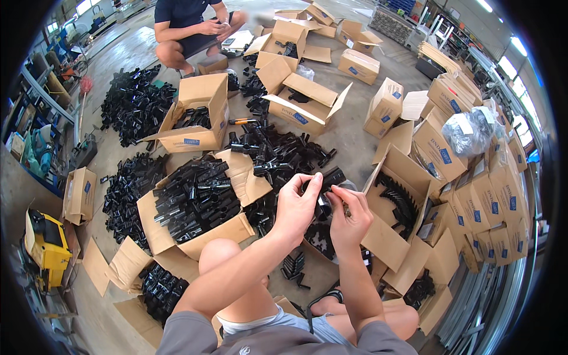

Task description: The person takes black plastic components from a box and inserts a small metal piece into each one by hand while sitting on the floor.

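In front of my knees, my left hand [297,208] is closed around a black pipe fitting [333,178], thumb and forefinger pinching its upper side. The thumb and fingertips of my right hand [351,218] press together at the fitting's near right side. My fingers hide part of it, and what exactly the right fingertips pinch is hard to see. Beyond my hands lies a heap of similar black fittings [281,148]. Left of my left hand, a cardboard box [222,236] is filled with black fittings [198,195] laid in rows.
An open box with curved rows of black parts [397,204] stands to my right. Stacked closed cartons [485,201] and metal bars [485,307] lie farther right. More black heaps [133,106] spread at left. Another person [192,26] squats at the far left, beyond a half-filled box [201,94].
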### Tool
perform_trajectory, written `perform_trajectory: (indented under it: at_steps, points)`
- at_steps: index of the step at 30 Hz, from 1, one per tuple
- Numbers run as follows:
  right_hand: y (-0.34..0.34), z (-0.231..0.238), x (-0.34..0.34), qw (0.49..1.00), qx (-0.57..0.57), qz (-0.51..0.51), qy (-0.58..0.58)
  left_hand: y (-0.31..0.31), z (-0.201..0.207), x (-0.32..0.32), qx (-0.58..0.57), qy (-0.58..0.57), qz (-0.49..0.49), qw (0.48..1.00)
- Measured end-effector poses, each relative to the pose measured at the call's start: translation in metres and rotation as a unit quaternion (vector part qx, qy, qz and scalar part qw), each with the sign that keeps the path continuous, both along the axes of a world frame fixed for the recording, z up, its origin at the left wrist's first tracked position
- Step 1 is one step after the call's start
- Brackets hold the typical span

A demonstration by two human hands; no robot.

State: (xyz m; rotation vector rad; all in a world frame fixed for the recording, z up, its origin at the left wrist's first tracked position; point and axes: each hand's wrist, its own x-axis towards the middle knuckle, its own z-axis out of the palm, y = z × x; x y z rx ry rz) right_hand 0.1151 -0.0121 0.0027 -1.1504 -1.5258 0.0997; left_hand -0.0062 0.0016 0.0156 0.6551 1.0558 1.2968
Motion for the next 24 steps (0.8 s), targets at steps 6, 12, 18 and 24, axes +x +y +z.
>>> perform_trajectory:
  at_steps: [6,12,18,24]
  points:
    - [-0.004,0.000,-0.005,0.999,-0.023,-0.020,0.037,0.000,-0.003,0.003,0.034,0.027,0.014,0.999]
    - [-0.005,-0.008,-0.006,0.997,-0.041,-0.027,0.060,0.000,-0.003,0.002,0.068,0.100,0.030,0.992]
    - [-0.010,-0.015,-0.008,0.944,-0.158,-0.024,0.289,-0.004,0.005,0.007,0.131,0.194,0.050,0.971]
    - [-0.016,-0.002,-0.018,0.900,-0.166,0.022,0.403,-0.014,0.025,0.003,0.148,0.248,0.039,0.957]
